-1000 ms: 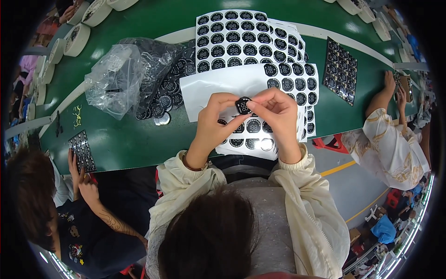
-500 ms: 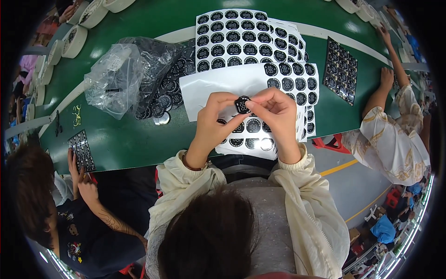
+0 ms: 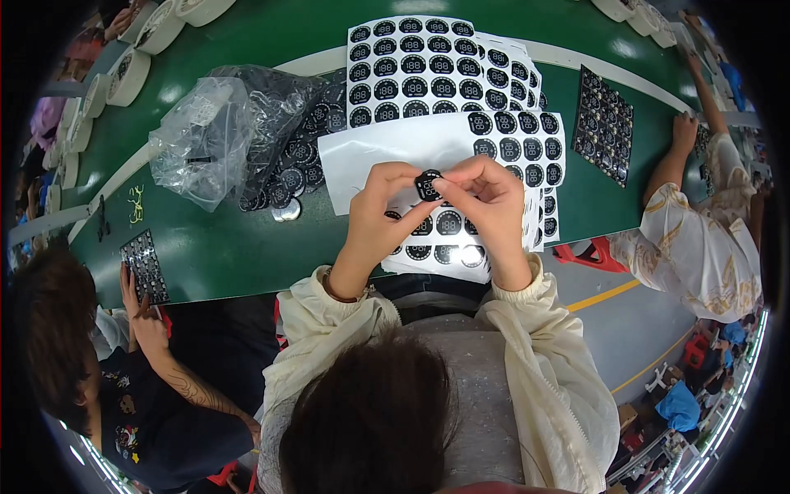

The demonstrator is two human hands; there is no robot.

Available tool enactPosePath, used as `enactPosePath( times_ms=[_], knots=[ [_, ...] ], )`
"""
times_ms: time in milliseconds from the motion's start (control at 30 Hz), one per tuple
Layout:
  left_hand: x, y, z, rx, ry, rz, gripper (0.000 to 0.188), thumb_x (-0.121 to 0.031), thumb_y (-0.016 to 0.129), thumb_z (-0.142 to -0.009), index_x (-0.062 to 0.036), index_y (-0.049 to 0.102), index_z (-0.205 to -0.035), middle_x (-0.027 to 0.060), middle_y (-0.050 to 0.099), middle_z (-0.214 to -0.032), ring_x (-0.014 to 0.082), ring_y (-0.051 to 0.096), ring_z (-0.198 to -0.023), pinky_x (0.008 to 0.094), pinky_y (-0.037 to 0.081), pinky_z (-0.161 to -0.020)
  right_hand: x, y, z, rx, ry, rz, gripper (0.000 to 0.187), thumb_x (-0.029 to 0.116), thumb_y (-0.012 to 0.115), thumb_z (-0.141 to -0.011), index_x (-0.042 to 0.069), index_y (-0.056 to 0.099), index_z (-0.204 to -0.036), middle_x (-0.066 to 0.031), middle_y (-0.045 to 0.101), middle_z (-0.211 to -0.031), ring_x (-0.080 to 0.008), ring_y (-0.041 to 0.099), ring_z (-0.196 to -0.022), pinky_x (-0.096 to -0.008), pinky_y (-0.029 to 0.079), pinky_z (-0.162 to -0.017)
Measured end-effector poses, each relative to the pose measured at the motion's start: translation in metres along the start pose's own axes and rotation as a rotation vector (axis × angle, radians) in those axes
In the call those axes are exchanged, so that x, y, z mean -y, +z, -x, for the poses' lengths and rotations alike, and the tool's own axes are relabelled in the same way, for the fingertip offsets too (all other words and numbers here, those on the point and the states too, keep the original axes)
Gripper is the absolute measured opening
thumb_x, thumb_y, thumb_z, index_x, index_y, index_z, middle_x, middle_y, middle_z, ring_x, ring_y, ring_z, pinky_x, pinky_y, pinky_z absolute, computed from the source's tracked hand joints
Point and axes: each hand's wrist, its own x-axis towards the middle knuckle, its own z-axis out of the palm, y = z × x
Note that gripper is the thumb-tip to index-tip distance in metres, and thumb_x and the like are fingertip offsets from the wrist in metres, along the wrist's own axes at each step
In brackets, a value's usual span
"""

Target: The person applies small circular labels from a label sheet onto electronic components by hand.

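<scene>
My left hand [image 3: 372, 216] and my right hand [image 3: 496, 204] meet in front of me and pinch a small round black display piece [image 3: 427, 186] between thumbs and fingertips. Its dark face, with pale markings, is turned up. Under my hands lies a white sheet of round black stickers [image 3: 530, 148], its left part bare backing [image 3: 370, 152]. More sticker sheets [image 3: 411, 64] are stacked beneath and beyond it. To the left, loose round black pieces [image 3: 303, 155] spill from a clear plastic bag [image 3: 197, 144].
A black circuit-board panel [image 3: 603, 125] lies on the green table [image 3: 239, 255] at right; a co-worker sits beyond it. Another co-worker at left handles a smaller board panel [image 3: 145, 267]. Yellow wires [image 3: 137, 204] lie near the left edge. White round housings [image 3: 129, 74] line the far side.
My hands stay nearly in place, with the display piece slightly turned between my fingers. The co-worker at right has shifted their arms, and the one at left has moved a hand slightly.
</scene>
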Motion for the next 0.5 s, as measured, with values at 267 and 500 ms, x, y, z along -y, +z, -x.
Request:
enactPosePath(
  times_ms=[267,500],
  knots=[
    [0.0015,-0.0004,-0.0004,-0.001,0.058,-0.072,0.039,-0.007,0.075,-0.071,0.0001,0.053,-0.103,0.0067,0.062,-0.099,0.016,0.063,-0.086,0.0247,0.048,-0.073,-0.0003,0.0004,0.0,-0.006,0.0,0.0,0.009,0.0,0.07,-0.076,-0.001,0.062,-0.08,-0.0051,0.066,-0.077,-0.0071,0.061,-0.067,-0.0189,0.049,-0.063],
    [-0.0008,0.0001,-0.0011,0.02,0.039,-0.033,0.039,-0.005,0.074,-0.072,-0.0001,0.053,-0.105,0.0076,0.062,-0.101,0.0168,0.064,-0.09,0.0242,0.049,-0.072,-0.0013,-0.0004,-0.0003,-0.002,0.0,0.001,0.009,0.0,0.07,-0.075,-0.001,0.063,-0.08,-0.005,0.066,-0.077,-0.0072,0.061,-0.068,-0.0191,0.049,-0.064]
  ],
)
